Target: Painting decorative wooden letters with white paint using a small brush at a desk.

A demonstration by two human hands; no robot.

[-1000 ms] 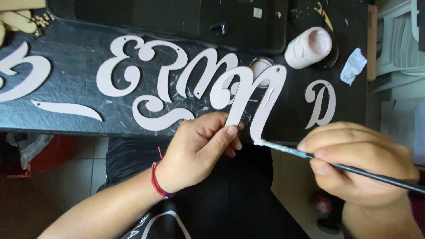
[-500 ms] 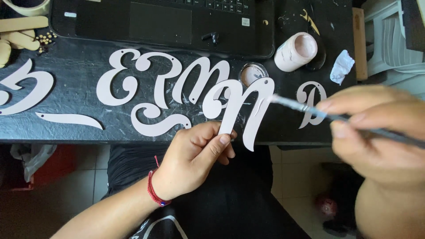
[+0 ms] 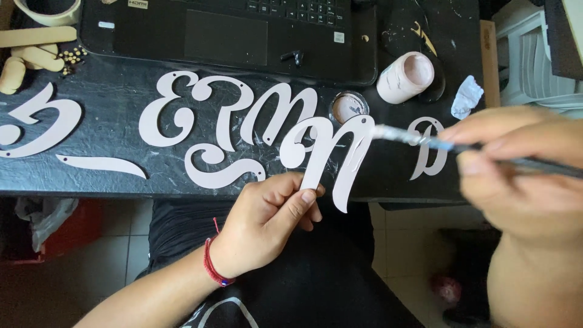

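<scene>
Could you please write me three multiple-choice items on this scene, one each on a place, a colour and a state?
1. Where is the open paint jar?
A. beside the laptop
B. on the floor
C. in the left hand

2. What colour is the wristband?
A. green
B. red
C. white

3. How is the cutout letter?
A. flat on the table
B. broken in two
C. pinched by the left hand

Answers: 1 A, it stands at the laptop's right corner; 2 B, red cord; 3 C, fingers grip its lower stem while the right hand holds a brush.
</scene>
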